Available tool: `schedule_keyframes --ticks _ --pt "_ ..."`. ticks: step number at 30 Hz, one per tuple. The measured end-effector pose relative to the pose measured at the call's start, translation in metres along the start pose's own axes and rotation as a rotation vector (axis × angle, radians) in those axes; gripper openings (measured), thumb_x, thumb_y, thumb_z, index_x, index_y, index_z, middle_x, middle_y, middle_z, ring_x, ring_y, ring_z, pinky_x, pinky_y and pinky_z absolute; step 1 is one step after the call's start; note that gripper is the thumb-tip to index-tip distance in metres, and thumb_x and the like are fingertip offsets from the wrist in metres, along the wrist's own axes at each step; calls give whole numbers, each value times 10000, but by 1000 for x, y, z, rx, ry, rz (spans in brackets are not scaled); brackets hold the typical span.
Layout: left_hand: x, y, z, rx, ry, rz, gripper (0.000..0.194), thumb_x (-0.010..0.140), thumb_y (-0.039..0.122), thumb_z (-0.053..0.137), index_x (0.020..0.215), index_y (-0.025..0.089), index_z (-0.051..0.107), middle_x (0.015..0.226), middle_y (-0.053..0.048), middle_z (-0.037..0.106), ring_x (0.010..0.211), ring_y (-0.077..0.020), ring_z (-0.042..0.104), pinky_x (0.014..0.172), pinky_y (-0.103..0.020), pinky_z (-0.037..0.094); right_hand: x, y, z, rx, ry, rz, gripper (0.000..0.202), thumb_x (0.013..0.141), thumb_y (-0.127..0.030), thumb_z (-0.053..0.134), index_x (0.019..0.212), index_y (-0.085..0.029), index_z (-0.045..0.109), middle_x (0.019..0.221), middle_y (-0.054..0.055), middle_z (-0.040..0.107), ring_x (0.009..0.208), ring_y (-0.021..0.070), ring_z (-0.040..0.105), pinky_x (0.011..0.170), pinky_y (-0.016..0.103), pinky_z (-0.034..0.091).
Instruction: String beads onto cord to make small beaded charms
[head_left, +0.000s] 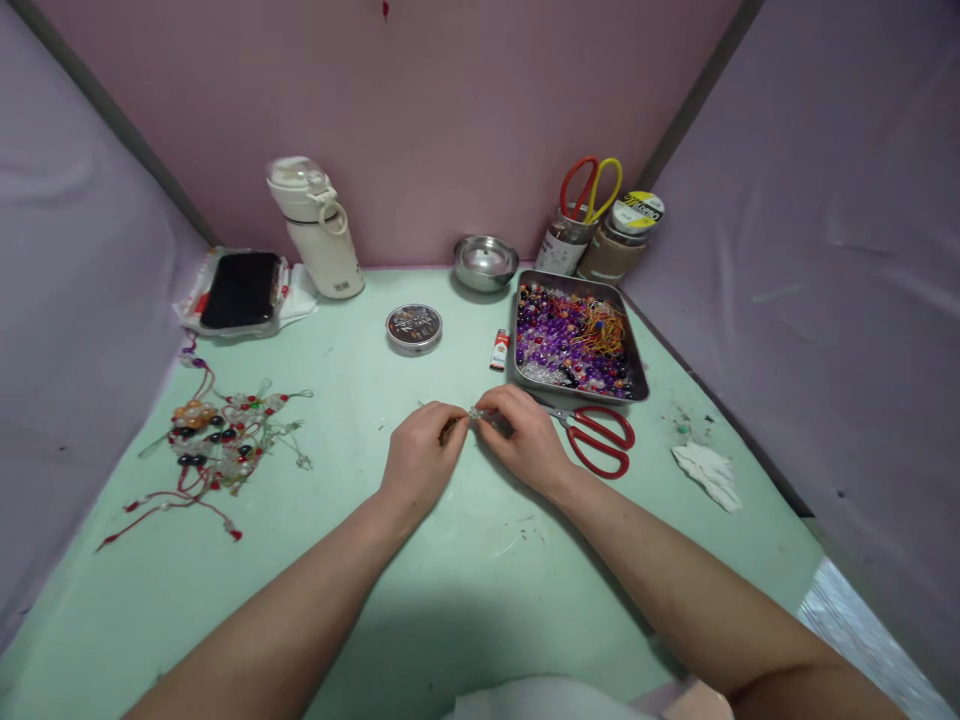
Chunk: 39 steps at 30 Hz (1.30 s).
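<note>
Both hands meet over the middle of the table, fingers pinched together. Between their fingertips is a small clear bead string (pixel 473 414), mostly hidden by the fingers. My left hand (pixel 427 447) is closed on its left end, and a thin pale loop of cord pokes out beyond that hand. My right hand (pixel 523 432) pinches the other side of the beads. Red-handled scissors (pixel 600 440) lie just right of my right hand, their blades partly behind it. Farther back, a metal tray (pixel 641 385) holds loose purple, clear, red and black beads with orange-yellow cords.
Finished-looking beaded strings (pixel 217 435) lie piled at left. Behind stand a cream bottle (pixel 326 245), a phone (pixel 241 290), a round tin (pixel 414 330), a steel bowl (pixel 486 264), a lighter (pixel 499 350) and two jars (pixel 616 252). Crumpled tissue (pixel 707 475) lies right.
</note>
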<state>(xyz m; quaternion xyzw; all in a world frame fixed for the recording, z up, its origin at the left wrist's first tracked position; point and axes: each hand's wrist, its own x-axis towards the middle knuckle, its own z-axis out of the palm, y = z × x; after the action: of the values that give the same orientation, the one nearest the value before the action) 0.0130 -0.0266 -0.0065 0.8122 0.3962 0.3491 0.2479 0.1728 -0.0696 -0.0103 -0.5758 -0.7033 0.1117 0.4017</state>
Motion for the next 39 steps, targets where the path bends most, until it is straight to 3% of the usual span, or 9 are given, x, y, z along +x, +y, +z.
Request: schedule_keyframes --ticks 14,23,39 --pt "-1 -2 1 -33 6 -59 106 857 260 595 930 198 638 756 -3 668 652 -137 587 643 -261 461 0 0 0 -4 16 16 125 833 -125 558 917 -217 563 907 50 622 851 192 573 763 323 463" --pt "2 3 -2 -75 -8 -91 108 859 262 587 772 198 597 710 15 637 638 -128 559 635 -247 446 0 -1 1 -4 11 11 107 839 -139 560 913 -216 561 908 50 621 857 190 569 768 323 464" --pt "4 0 0 -167 -33 -193 49 818 253 615 800 212 593 724 24 653 650 -135 579 624 -252 459 0 0 3 -19 4 -52 124 845 -153 562 937 -230 595 980 62 650 965 226 563 846 389 453"
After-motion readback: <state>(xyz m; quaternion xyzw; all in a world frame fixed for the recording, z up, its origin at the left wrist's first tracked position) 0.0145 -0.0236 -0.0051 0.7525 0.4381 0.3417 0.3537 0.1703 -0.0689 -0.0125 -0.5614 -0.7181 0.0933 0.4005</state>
